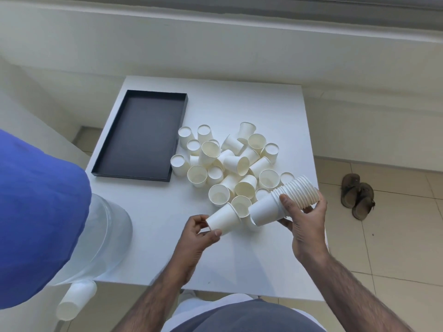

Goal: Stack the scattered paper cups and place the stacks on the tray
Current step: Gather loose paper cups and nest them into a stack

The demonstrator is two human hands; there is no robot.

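Several white paper cups [230, 161] lie scattered in a heap on the white table [153, 255], some upright, some on their sides. My right hand [304, 219] grips a long stack of nested cups [285, 200], held sideways with the rims pointing up and right. My left hand [201, 231] pinches the base of a short stack of two cups [225, 218], tilted toward the long stack's bottom end. The black rectangular tray [141, 137] sits at the table's left with nothing in it.
A clear plastic water jug [105, 238] with a white cup-like cap [74, 300] leans at the table's left front corner. Blue fabric [36, 212] fills the left edge. Brown sandals [357, 195] rest on the tiled floor to the right.
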